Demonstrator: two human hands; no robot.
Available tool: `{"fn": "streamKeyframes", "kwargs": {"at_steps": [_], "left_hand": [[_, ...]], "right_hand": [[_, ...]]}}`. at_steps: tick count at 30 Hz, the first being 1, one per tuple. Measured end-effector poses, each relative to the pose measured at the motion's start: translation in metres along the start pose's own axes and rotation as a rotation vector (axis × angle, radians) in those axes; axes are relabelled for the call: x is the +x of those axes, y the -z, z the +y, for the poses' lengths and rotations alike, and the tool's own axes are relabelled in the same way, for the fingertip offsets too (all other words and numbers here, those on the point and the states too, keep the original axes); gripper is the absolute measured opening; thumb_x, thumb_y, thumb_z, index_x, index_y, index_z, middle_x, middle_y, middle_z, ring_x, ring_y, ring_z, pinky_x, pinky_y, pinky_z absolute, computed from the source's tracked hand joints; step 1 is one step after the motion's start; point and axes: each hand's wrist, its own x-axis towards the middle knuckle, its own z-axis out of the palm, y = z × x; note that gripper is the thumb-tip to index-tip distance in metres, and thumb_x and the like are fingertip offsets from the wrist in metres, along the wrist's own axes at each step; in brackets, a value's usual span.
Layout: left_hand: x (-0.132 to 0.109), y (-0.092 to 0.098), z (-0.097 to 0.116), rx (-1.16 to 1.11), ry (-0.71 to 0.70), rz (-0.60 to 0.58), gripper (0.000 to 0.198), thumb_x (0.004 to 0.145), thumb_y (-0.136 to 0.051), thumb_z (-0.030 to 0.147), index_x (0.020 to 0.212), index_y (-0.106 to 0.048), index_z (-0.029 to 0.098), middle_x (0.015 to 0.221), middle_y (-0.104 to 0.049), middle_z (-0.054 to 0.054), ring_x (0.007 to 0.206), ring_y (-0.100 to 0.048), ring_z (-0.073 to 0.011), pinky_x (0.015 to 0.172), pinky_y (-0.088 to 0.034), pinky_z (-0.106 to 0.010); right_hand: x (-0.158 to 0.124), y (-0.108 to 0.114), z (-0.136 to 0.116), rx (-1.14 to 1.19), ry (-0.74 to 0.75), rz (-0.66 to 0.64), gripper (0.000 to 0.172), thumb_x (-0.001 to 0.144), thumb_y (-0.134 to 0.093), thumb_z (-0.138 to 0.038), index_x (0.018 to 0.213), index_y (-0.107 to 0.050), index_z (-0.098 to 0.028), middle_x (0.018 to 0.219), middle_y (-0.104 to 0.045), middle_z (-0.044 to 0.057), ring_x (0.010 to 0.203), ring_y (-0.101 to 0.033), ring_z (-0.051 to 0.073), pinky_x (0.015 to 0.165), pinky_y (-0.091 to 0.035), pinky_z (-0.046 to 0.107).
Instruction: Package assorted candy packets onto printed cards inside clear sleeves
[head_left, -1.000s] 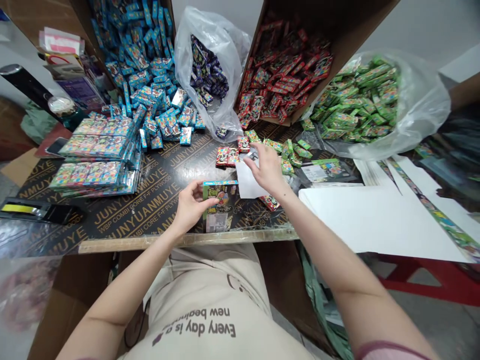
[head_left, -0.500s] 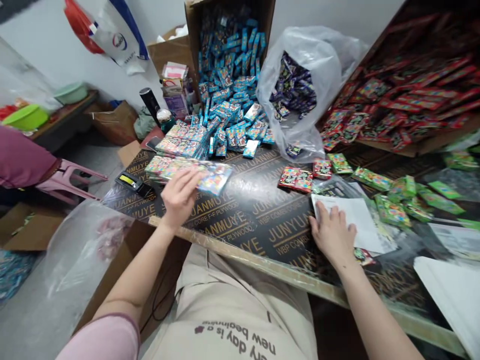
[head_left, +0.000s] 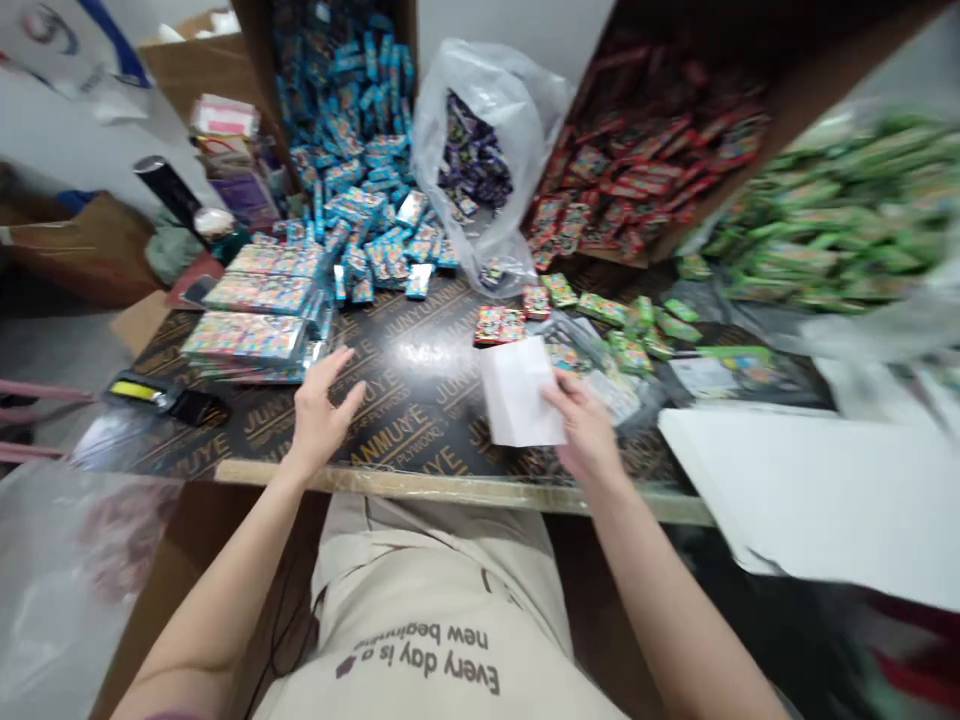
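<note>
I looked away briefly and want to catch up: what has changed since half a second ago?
The left hand has let go of the pack stack and moved off to its right, fingers spread. The right hand has gripped the white paper it was resting on and shifted it left. The red boxes stayed put.

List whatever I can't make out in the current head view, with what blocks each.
- Head view: the far side of the white paper, hidden by its near side; any fingertips of the right hand behind it are covered too.
- Head view: print on the green packets, lost to blur.
- Head view: the far end of the white sheets, cut off by the right edge.
- Head view: lettering on the stacked packs, too small and blurred.
</note>
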Motion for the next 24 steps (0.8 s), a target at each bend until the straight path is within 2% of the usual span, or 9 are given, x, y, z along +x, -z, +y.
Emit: {"fn": "streamKeyframes", "kwargs": {"at_steps": [4,7,9,12,15,17,18,21,24], "left_hand": [[-0.008,-0.063,0.034,-0.566,0.322,-0.381,0.077,0.071,-0.072,0.049,0.136,-0.049,0.016,0.131,-0.06,-0.018,0.119,-0.06,-0.0297,0.103,-0.044,-0.048],[-0.01,-0.093,0.05,-0.846,0.536,-0.509,0.086,0.069,-0.074,0.05,0.141,-0.042,0.016,0.131,-0.06,-0.019,0.118,-0.06,-0.0299,0.098,-0.048,-0.045],[-0.013,-0.103,0.058,-0.902,0.645,-0.499,0.087,0.071,-0.073,0.049,0.145,-0.036,0.02,0.138,-0.054,-0.019,0.123,-0.057,-0.0298,0.098,-0.048,-0.044],[-0.024,-0.11,0.069,-0.93,0.721,-0.473,0.078,0.076,-0.07,0.045,0.145,-0.036,0.029,0.15,-0.042,-0.015,0.131,-0.05,-0.0286,0.098,-0.048,-0.042],[-0.033,-0.116,0.08,-1.155,0.739,-0.525,0.056,0.078,-0.068,0.044,0.13,-0.055,0.025,0.14,-0.055,-0.011,0.125,-0.055,-0.027,0.096,-0.05,-0.039],[-0.034,-0.119,0.085,-1.284,0.806,-0.448,0.041,0.078,-0.068,0.039,0.113,-0.065,0.018,0.125,-0.066,-0.011,0.116,-0.062,-0.0251,0.094,-0.052,-0.036],[-0.033,-0.119,0.086,-1.303,0.853,-0.381,0.035,0.078,-0.068,0.035,0.106,-0.067,0.015,0.117,-0.07,-0.011,0.111,-0.065,-0.0242,0.093,-0.052,-0.035],[-0.026,-0.115,0.082,-1.245,0.957,-0.271,0.028,0.076,-0.069,0.026,0.101,-0.067,0.013,0.102,-0.075,-0.01,0.097,-0.069,-0.0238,0.088,-0.055,-0.038],[-0.021,-0.105,0.073,-1.157,0.942,-0.366,0.032,0.073,-0.072,0.026,0.101,-0.068,0.013,0.097,-0.075,-0.01,0.093,-0.07,-0.0262,0.084,-0.056,-0.04]], "right_hand": [[-0.004,-0.013,0.007,0.225,-0.184,-0.114,0.045,0.058,-0.078,-0.039,0.097,-0.064,-0.022,0.085,-0.075,0.003,0.067,-0.068,0.02,0.063,-0.056,0.032],[-0.016,-0.014,0.01,0.178,-0.167,-0.199,0.043,0.064,-0.076,-0.042,0.1,-0.064,-0.021,0.086,-0.075,0.004,0.068,-0.069,0.02,0.062,-0.056,0.032],[-0.025,-0.012,0.011,0.056,-0.006,-0.123,0.04,0.074,-0.07,-0.045,0.106,-0.064,-0.021,0.094,-0.075,0.005,0.077,-0.07,0.022,0.069,-0.057,0.034],[-0.036,-0.011,0.014,-0.252,0.384,0.041,0.035,0.09,-0.054,-0.04,0.119,-0.062,-0.022,0.116,-0.07,0.008,0.106,-0.066,0.023,0.094,-0.052,0.039],[-0.043,-0.018,0.019,-0.524,0.628,-0.23,0.038,0.095,-0.045,-0.034,0.13,-0.057,-0.023,0.135,-0.059,0.009,0.126,-0.054,0.022,0.109,-0.041,0.043],[-0.046,-0.023,0.021,-0.605,0.687,-0.425,0.038,0.097,-0.043,-0.034,0.131,-0.058,-0.024,0.139,-0.055,0.009,0.132,-0.049,0.022,0.112,-0.037,0.046],[-0.047,-0.024,0.022,-0.613,0.699,-0.436,0.037,0.097,-0.042,-0.033,0.129,-0.059,-0.024,0.14,-0.055,0.009,0.132,-0.049,0.022,0.113,-0.037,0.046],[-0.044,-0.02,0.021,-0.575,0.697,-0.186,0.033,0.096,-0.046,-0.032,0.123,-0.063,-0.024,0.136,-0.057,0.01,0.128,-0.052,0.023,0.111,-0.038,0.046],[-0.034,-0.007,0.018,-0.508,0.609,0.086,0.034,0.088,-0.059,-0.038,0.119,-0.064,-0.023,0.13,-0.06,0.011,0.123,-0.054,0.027,0.107,-0.04,0.049]]}}
